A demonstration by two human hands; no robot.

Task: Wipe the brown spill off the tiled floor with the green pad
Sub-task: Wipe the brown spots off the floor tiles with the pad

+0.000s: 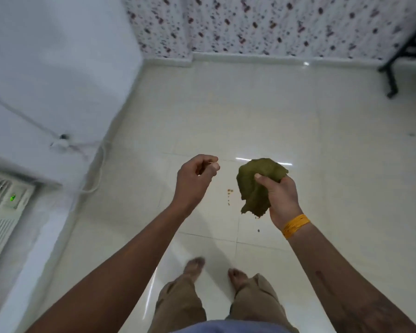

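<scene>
Green pad (pixel 257 183): limp, crumpled, coarse fibrous sheet, olive green, edges ragged; held up in the air over the tiled floor (pixel 322 131), lower corner dangling.

Right hand (pixel 280 195): curled round the pad's right side, thumb pressed across its face; woven yellow-orange band (pixel 296 225) round the wrist.

Left hand (pixel 196 175): just left of the pad, apart from it, fingers curled loosely inward, thumb tip near forefinger; something thin possibly pinched there, too small to tell.

Brown spill (pixel 229 194): small cluster of brown-orange droplets in a short vertical line on the floor, showing just left of the pad's lower edge, between the two hands. One dark speck below the pad.

Tiled floor: large glossy cream squares, thin dark joints, bright streaks of reflected light near the pad.

Bare feet (pixel 235 276) and khaki trouser legs (pixel 178 306): below the pad, at bottom centre.

Floral-print cloth (pixel 274 25): white, small maroon specks, hanging well beyond the pad.

Black metal stand leg (pixel 392 75): far right of the pad.

White ribbed appliance (pixel 0 205) with green light, white cable (pixel 99 169): far left of the pad, by a plain white wall.
</scene>
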